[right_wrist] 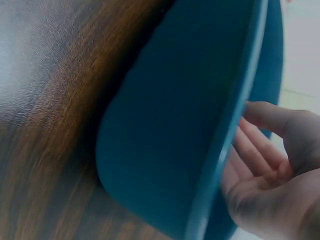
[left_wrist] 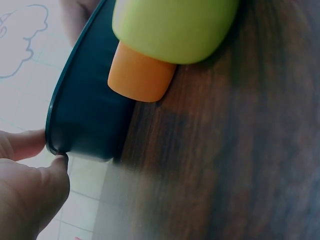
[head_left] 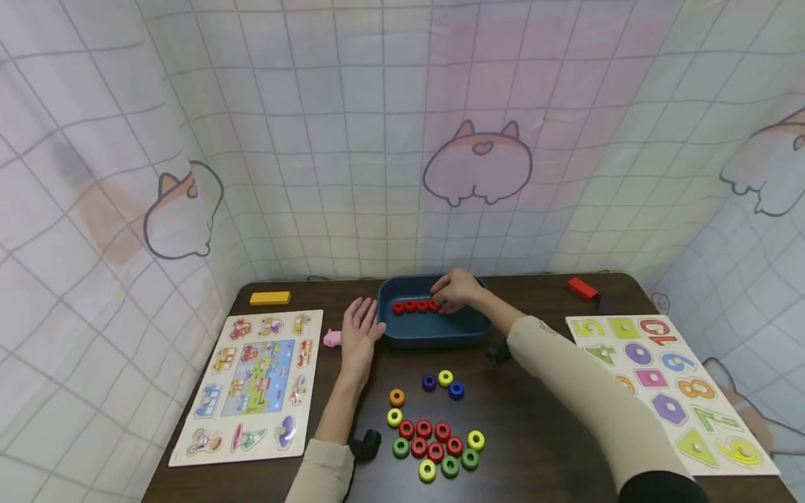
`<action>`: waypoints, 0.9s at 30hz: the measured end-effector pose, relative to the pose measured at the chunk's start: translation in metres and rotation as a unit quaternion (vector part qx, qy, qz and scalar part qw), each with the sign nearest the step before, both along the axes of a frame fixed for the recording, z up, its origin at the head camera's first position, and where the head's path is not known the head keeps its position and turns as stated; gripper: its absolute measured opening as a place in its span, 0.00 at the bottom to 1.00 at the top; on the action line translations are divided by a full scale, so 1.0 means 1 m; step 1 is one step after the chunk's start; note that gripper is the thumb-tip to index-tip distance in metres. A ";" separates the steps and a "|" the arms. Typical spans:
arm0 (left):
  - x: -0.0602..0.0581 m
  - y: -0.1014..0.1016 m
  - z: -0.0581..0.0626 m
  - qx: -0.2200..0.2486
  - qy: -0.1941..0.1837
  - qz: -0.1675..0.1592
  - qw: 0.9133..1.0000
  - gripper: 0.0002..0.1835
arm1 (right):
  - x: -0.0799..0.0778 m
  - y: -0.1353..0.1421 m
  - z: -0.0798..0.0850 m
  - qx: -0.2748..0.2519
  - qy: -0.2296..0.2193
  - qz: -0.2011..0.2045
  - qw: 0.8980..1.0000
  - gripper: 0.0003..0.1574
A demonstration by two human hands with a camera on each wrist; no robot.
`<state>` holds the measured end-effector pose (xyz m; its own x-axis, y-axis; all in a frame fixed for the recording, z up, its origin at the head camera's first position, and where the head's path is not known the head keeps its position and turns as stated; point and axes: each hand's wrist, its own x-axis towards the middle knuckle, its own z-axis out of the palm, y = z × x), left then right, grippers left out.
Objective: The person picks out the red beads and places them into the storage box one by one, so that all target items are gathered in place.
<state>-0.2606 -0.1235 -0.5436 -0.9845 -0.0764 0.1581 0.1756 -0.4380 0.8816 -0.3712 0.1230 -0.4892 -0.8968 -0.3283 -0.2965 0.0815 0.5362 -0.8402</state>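
At the far edge of a brown desk, seen from the head camera, a right hand reaches into a blue tray, its bent fingertips at the right end of a row of red rings. Whether those fingers grasp the last ring cannot be told. A left hand, its fingers extended and clasping nothing, steadies the tray's left side. Nearer the person lie six loose red rings among yellow, green, orange and blue rings.

From the left wrist, thumb and finger touch the tray's corner, while a yellow ring and an orange ring loom close on the desk.

From the right wrist, the fingers curve loosely behind the tray's rim; no ring shows. The step in hand appears to be lining up red rings; the next move likely calls for releasing cleanly, without nudging the row, then fetching another loose red one.
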 end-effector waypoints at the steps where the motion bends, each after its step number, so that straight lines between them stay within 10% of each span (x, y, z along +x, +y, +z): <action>1: -0.001 0.001 -0.002 0.001 0.002 0.002 1.000 0.39 | 0.003 0.001 0.004 -0.003 -0.002 0.003 1.000 0.23; 13: -0.006 0.002 -0.011 -0.010 -0.006 0.018 1.000 0.39 | 0.089 0.005 0.051 -0.036 0.043 0.114 0.992 0.14; 21: -0.005 0.003 -0.009 -0.008 -0.006 0.014 1.000 0.39 | 0.162 0.001 0.015 -0.034 -0.013 0.228 0.973 0.17; 27: -0.004 0.003 -0.009 -0.014 -0.003 0.015 1.000 0.38 | 0.189 0.001 -0.013 0.002 -0.028 0.237 0.971 0.16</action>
